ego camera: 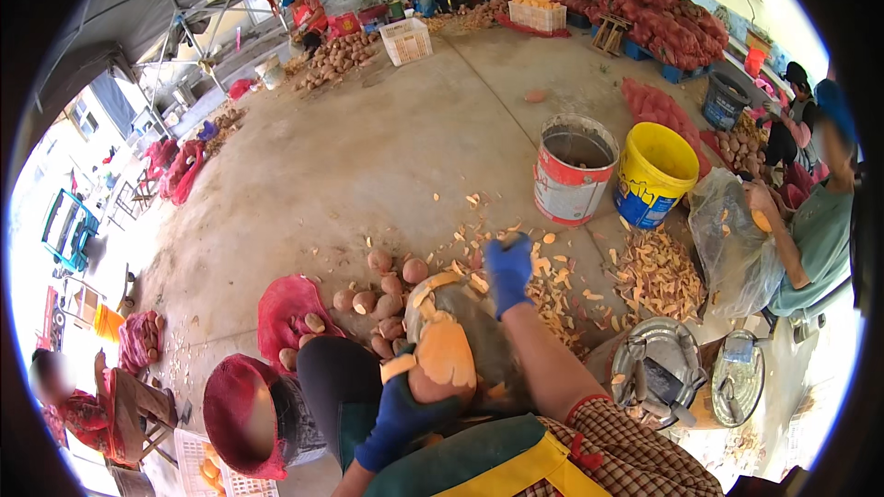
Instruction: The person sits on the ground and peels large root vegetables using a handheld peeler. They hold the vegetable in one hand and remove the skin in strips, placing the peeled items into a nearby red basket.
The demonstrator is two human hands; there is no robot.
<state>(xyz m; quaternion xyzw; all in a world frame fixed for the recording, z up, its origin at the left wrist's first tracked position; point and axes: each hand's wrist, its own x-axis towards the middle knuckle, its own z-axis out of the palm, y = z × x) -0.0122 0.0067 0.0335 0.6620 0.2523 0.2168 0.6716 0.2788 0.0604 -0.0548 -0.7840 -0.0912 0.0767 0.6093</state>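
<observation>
My left hand, in a blue glove, grips a large sweet potato over my lap. The upper part of the sweet potato is peeled to orange flesh; brown-red skin remains lower down. A strip of orange peel lies by my left fingers. Beyond the sweet potato, to the right, my blue-gloved right hand is raised and closed around a small dark object, too blurred to name. Between my knees is clear plastic sheeting with peel on it. Unpeeled sweet potatoes lie on the floor ahead.
A red-white bucket and a yellow-blue bucket stand ahead right, near a peel heap. A co-worker sits at right holding a peeled piece. A net-lined bucket is at my left; metal cans stand right.
</observation>
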